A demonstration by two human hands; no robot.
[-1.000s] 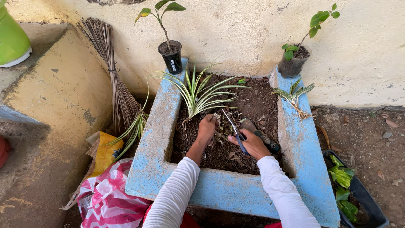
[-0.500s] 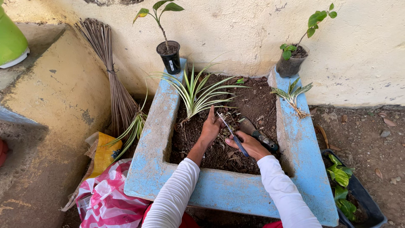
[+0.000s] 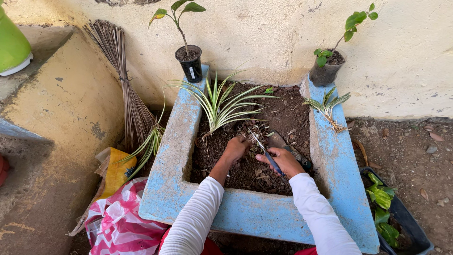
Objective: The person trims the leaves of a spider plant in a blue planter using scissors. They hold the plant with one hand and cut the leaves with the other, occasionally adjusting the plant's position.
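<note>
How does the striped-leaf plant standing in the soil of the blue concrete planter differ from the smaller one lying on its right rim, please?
The large striped-leaf plant stands rooted in the dark soil, while the small striped-leaf plant lies loose on the blue concrete planter's right rim with its roots bare. The large one has many long, arching leaves; the small one has a few short ones. Both have narrow green leaves with pale stripes.

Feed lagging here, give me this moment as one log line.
left hand: in soil at striped plant base | right hand: holds scissors | trowel: lies in blue planter
</note>
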